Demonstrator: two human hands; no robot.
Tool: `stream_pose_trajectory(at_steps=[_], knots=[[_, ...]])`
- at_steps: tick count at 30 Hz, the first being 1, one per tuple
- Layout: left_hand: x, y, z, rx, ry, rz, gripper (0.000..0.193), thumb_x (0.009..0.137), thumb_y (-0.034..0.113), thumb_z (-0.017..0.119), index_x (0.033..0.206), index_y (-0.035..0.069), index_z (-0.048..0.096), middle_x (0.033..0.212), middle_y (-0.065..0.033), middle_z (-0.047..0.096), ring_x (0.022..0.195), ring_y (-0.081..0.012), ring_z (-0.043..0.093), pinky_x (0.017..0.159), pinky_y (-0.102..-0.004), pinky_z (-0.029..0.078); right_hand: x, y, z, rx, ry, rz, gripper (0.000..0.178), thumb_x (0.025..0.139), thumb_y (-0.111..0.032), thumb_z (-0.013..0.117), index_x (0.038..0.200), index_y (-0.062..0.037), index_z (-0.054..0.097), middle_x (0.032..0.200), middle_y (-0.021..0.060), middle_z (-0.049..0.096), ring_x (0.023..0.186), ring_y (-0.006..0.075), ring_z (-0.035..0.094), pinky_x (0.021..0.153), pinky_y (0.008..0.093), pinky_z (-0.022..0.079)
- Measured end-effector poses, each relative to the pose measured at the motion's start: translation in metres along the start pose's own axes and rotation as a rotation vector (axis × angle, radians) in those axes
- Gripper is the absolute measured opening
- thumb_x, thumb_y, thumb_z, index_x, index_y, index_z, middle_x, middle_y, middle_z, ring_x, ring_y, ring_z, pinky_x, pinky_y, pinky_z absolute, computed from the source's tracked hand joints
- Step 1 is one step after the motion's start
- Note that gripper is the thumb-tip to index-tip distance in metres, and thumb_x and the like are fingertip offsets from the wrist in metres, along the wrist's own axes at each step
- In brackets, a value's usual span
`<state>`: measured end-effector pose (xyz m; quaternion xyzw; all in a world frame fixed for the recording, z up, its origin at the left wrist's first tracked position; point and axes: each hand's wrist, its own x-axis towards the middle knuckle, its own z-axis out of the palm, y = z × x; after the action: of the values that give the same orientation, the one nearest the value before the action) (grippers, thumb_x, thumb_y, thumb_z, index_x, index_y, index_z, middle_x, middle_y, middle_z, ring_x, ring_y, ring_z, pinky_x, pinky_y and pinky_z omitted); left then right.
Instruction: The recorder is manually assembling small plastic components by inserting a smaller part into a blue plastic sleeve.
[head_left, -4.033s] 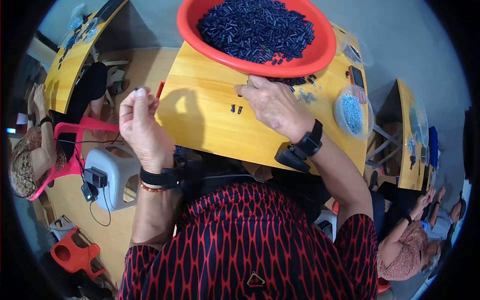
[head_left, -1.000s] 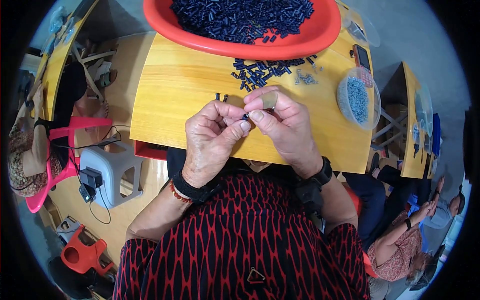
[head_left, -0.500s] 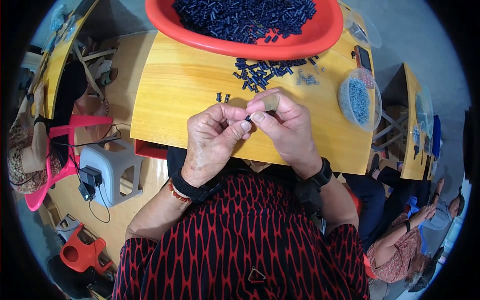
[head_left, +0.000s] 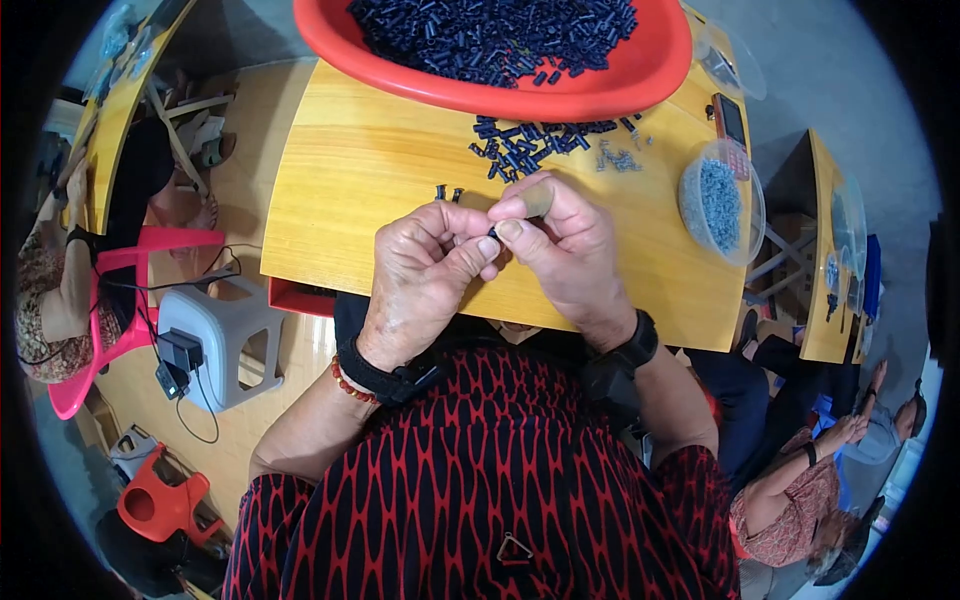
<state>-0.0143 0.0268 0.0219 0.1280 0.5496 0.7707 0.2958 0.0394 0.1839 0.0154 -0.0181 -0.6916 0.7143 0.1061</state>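
Above the near edge of the surface [head_left: 335, 190], my left hand [head_left: 422, 268] and right hand [head_left: 572, 250] tightly pinch one dark piece [head_left: 494, 232]; two fittings [head_left: 441, 191] lie apart, a heap of tubes [head_left: 520, 151] remains.

We have free tabletop [head_left: 330, 190] from our left hand [head_left: 418, 280] to the left edge; a red basin [head_left: 500, 94] blocks the far side, a clear tub [head_left: 751, 208] the right.

Wearer's hands [head_left: 425, 272]: two
Pinched dark piece [head_left: 493, 232]: one
Dark pieces lying apart [head_left: 441, 193]: two
Heaped dark pieces [head_left: 490, 40]: beyond counting
Red basin [head_left: 490, 100]: one
Keypad phone [head_left: 732, 124]: one
Tub beside phone [head_left: 715, 203]: one
Yellow tables [head_left: 340, 200]: three
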Motion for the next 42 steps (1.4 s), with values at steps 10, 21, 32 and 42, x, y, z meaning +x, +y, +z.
stream_pose_trajectory(at_steps=[10, 21, 32, 42], knots=[[0.001, -0.002, -0.006, 0.006, -0.02, -0.018, 0.014, 0.09, 0.003, 0.066, 0.102, -0.003, 0.062, 0.091, -0.0089, 0.069, 0.074, -0.0109, 0.063, 0.069, -0.0224, 0.053, -0.001, -0.018, -0.014, 0.055, -0.038, 0.064, 0.011, 0.088, 0.004, 0.061, 0.097, 0.0004, 0.066, 0.098, 0.0072, 0.062, 0.084, 0.0126, 0.063, 0.075, 0.0262, 0.054], [0.001, 0.001, -0.005, 0.026, -0.018, -0.035, 0.014, 0.091, 0.003, 0.066, 0.102, -0.004, 0.061, 0.088, -0.0072, 0.067, 0.072, -0.0099, 0.061, 0.068, -0.0227, 0.053, -0.001, -0.024, -0.008, -0.591, -0.137, -0.386, 0.018, 0.079, 0.008, 0.06, 0.094, 0.0008, 0.064, 0.099, 0.016, 0.061, 0.078, 0.0251, 0.064, 0.068, 0.0307, 0.052], [-0.002, -0.005, -0.004, -0.06, 0.061, 0.037, 0.011, 0.092, 0.0, 0.062, 0.101, 0.0, 0.056, 0.085, -0.0061, 0.063, 0.07, -0.012, 0.061, 0.068, -0.0263, 0.055, 0.001, -0.018, -0.001, -0.006, -0.069, -0.006, 0.014, 0.087, 0.004, 0.061, 0.1, 0.0048, 0.065, 0.097, 0.0117, 0.062, 0.077, 0.009, 0.061, 0.064, 0.0266, 0.051], [0.009, -0.005, -0.026, -0.139, 0.558, 0.354, 0.015, 0.094, 0.002, 0.059, 0.11, 0.001, 0.057, 0.094, -0.0061, 0.062, 0.078, -0.0122, 0.059, 0.074, -0.0269, 0.052, 0.028, -0.006, 0.019, -0.739, -0.073, -0.277, 0.014, 0.08, 0.001, 0.064, 0.094, 0.0007, 0.063, 0.088, 0.0157, 0.057, 0.072, 0.0347, 0.062, 0.064, 0.0428, 0.051]])
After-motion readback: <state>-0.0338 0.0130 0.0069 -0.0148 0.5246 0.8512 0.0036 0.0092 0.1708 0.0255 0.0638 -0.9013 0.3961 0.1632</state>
